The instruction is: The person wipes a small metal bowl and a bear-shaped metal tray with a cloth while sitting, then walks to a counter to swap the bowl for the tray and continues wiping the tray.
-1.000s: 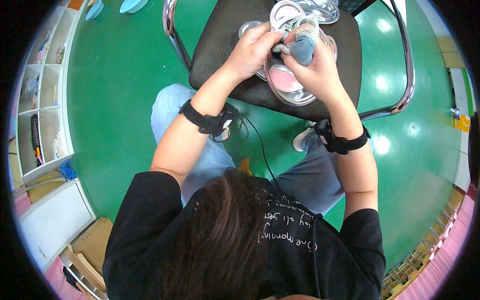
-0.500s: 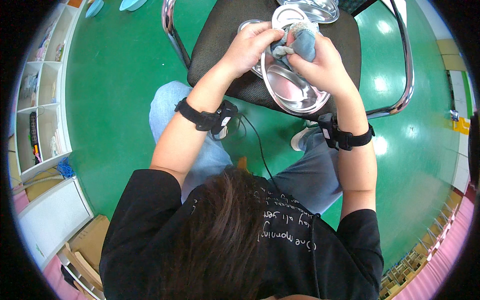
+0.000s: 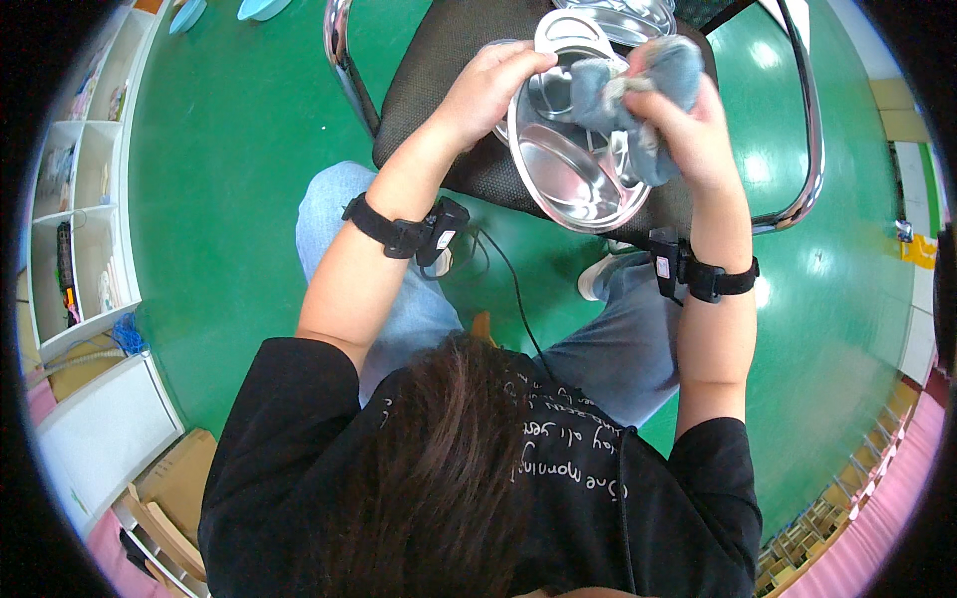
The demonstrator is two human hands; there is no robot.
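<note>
A shiny metal divided plate (image 3: 571, 177) is held tilted above the seat of a black chair. My left hand (image 3: 490, 88) grips its upper left rim, thumb on top and the other fingers out of sight beneath. Bunched in my right hand (image 3: 698, 135) is a blue-grey cloth (image 3: 670, 75), over the plate's right side. Part of the cloth hangs into the compartments. Behind the plate, at the back of the seat, another metal plate (image 3: 628, 22) lies partly hidden.
The black mesh chair (image 3: 429, 60) has curved chrome armrests (image 3: 812, 130) on both sides. White shelves (image 3: 95, 169) line the left wall. Light blue basins (image 3: 261, 8) rest on the green floor at the far left. A black cable (image 3: 513, 274) hangs between my legs.
My right hand has moved right with the cloth, away from my left hand. The plate has shifted slightly left, and more of its compartments show.
</note>
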